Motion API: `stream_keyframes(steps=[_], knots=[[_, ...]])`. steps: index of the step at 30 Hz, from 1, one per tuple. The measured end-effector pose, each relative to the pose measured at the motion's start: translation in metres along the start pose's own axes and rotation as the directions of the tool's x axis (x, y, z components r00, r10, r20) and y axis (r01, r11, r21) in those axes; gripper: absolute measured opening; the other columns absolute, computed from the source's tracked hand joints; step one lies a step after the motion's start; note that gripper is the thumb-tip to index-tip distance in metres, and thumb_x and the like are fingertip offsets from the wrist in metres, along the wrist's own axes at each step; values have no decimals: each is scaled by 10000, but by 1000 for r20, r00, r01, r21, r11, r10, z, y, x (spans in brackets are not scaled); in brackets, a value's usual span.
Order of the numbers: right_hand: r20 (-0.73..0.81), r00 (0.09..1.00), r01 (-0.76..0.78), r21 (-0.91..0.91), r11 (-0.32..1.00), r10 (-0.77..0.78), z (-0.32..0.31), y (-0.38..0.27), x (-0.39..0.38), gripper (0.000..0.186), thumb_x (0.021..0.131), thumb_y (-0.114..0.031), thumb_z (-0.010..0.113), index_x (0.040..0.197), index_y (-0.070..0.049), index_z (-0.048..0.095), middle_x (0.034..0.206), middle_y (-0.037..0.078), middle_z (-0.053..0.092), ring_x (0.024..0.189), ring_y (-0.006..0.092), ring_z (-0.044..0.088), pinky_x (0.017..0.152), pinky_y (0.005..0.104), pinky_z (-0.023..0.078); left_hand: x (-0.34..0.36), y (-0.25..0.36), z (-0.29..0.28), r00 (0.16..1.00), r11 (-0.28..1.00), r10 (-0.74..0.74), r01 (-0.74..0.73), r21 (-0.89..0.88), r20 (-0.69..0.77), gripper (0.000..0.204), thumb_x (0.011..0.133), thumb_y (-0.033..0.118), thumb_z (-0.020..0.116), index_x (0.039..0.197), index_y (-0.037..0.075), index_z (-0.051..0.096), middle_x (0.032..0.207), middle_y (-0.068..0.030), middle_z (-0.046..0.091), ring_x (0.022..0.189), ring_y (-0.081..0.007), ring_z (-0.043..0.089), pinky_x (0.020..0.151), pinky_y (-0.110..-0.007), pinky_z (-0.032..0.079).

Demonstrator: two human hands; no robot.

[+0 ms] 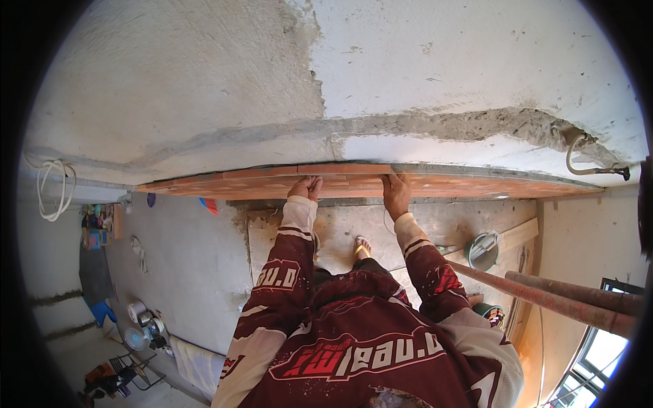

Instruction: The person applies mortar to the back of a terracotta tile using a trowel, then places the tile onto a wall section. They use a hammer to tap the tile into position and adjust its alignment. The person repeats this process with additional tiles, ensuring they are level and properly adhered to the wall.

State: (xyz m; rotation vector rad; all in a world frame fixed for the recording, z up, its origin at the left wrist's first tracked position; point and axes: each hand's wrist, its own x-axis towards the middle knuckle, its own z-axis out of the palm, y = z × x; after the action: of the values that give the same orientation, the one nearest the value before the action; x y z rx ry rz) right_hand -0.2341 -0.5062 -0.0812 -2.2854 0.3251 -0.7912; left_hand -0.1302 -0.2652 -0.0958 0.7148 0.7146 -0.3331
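An orange-red brick tile [345,168] lies in the top row against the wall, between my two hands. My left hand [305,188] is closed, its fingertips pressed together at the tile's lower front edge near its left end. At the tile's right end, my right hand [396,192] is closed too, thumb and fingers bunched against the edge. What either pinch holds is too small to make out. A thin pale line runs along the row by my fingertips, and a fine strand hangs below my right hand. More tiles [462,185] cover the wall's face beneath.
A bucket [482,250] with a tool in it stands on boards to the right. Rusty poles [544,294] slant in from the right. Loose cables [58,189] hang at left, another [578,153] at right. Pots [138,314] and a metal rack [139,367] sit lower left.
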Motion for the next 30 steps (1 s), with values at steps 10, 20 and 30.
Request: stream_keyframes(steps=[10, 20, 30], knots=[[5, 1000, -28, -23, 999, 28, 1, 0, -2, 220, 783, -77, 681, 999, -38, 677, 766, 153, 568, 706, 322, 530, 617, 421, 414, -3, 0, 1, 1000, 999, 14, -14, 38, 6, 89, 886, -48, 494, 963, -80, 525, 994, -167, 597, 950, -296, 619, 933, -402, 531], [25, 999, -25, -67, 997, 27, 4, 5, -4, 188, 822, -137, 641, 994, -73, 682, 796, 112, 584, 776, 317, 549, 703, 430, 395, -7, 4, 7, 1000, 1000, 1, -1, 7, -15, 97, 891, -44, 510, 970, -91, 540, 991, -174, 606, 934, -288, 623, 918, -392, 540], [66, 996, -51, -110, 993, 59, 9, 12, -6, 216, 836, -163, 633, 1041, -104, 668, 814, 77, 577, 810, 278, 548, 730, 412, 377, 1, 3, 2, 1000, 999, -8, 7, 48, 3, 96, 888, -37, 522, 954, -89, 569, 981, -179, 616, 920, -271, 625, 894, -370, 550]])
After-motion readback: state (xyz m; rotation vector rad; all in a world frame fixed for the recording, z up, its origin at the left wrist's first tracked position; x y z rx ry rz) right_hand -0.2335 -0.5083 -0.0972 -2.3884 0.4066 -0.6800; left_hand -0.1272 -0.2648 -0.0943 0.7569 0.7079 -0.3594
